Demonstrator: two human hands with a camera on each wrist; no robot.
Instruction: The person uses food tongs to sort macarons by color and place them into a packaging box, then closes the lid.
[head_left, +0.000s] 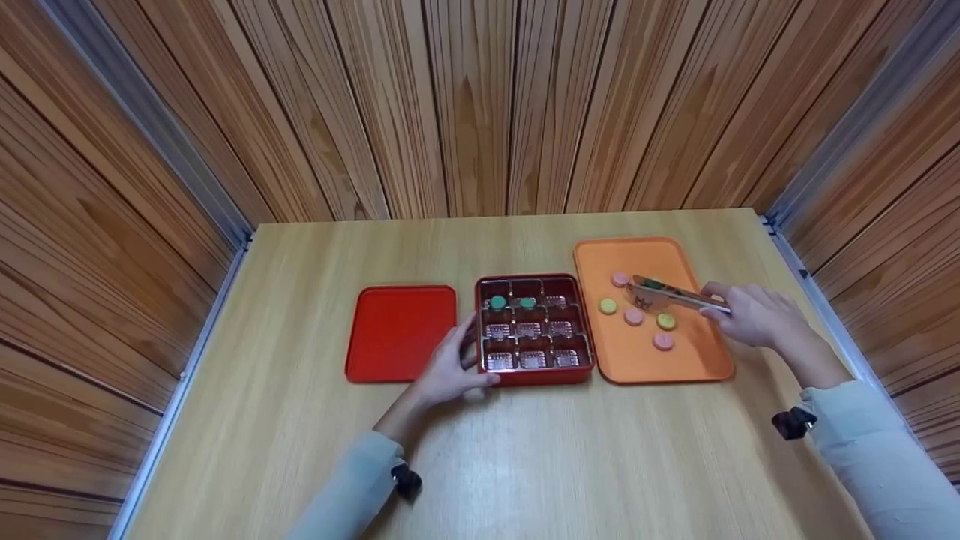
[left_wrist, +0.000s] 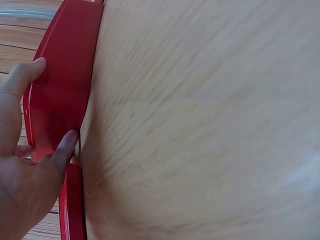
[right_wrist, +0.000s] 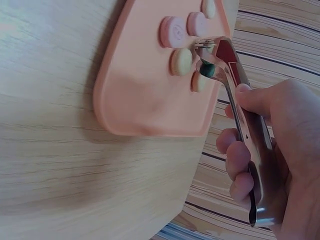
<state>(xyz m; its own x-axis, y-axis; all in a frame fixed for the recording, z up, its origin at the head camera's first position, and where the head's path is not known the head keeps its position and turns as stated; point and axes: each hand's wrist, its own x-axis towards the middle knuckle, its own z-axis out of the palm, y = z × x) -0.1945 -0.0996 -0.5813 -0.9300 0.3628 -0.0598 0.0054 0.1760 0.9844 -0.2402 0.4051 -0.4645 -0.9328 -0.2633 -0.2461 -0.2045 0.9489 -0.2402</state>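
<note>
Head view: right hand (head_left: 757, 313) pinches tongs (head_left: 686, 296) around a green cookie (right_wrist: 207, 69) over the tray (head_left: 697, 365) right of the box (head_left: 536, 378).
Left hand (head_left: 445, 370) grips the box's near-left corner; light, even pressure should keep the cookie uncrushed.

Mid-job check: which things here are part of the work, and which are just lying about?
In the job:
metal tongs, in the right hand
green piece they grip
red divided box with two green pieces
orange tray
pink macarons, yellow macarons

Seemingly lying about:
flat red tray
</note>
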